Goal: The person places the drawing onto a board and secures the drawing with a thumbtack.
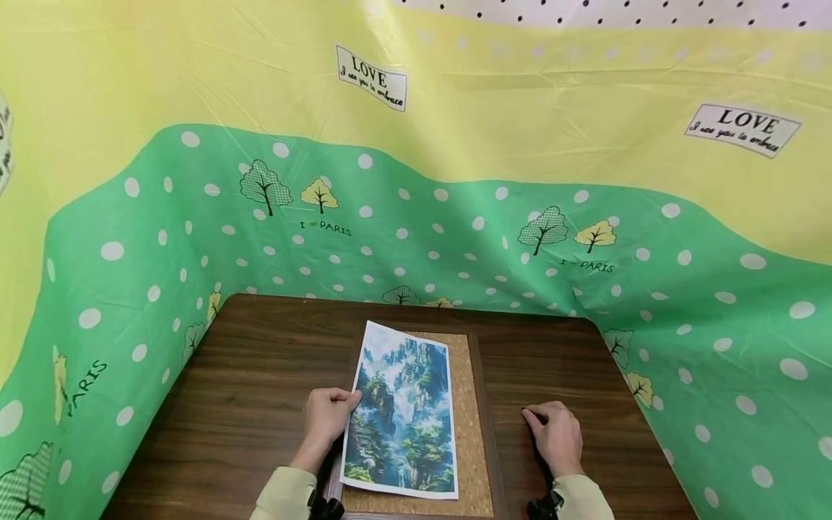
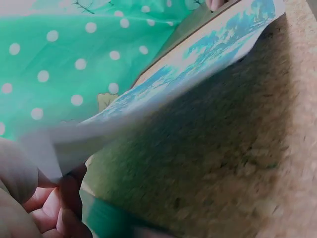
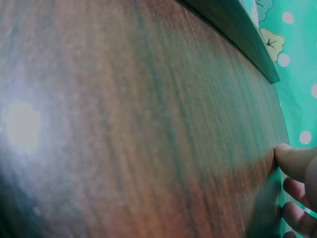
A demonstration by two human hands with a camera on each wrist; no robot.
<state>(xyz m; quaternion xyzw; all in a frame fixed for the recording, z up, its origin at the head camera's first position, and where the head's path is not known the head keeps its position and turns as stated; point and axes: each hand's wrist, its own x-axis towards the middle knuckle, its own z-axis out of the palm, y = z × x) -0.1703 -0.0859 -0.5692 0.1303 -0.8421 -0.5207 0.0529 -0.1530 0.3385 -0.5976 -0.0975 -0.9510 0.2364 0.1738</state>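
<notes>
Working at the table (image 1: 260,375), over the cork (image 1: 477,440), with print (image 1: 403,415) partly raised; looks like positioning; pinching its left edge in left hand (image 1: 326,417); with right hand (image 1: 559,435) curled off to the right, can't tell if gripping anything; probably needs squaring up, then lowering.

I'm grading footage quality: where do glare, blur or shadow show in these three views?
Head view: fairly even light, the curtain lettering legible; left wrist: the near end of the picture sheet blurred, dark shadow across the cork panel beneath it; right wrist: a white glare spot at the left on the wood-grain surface.
</notes>
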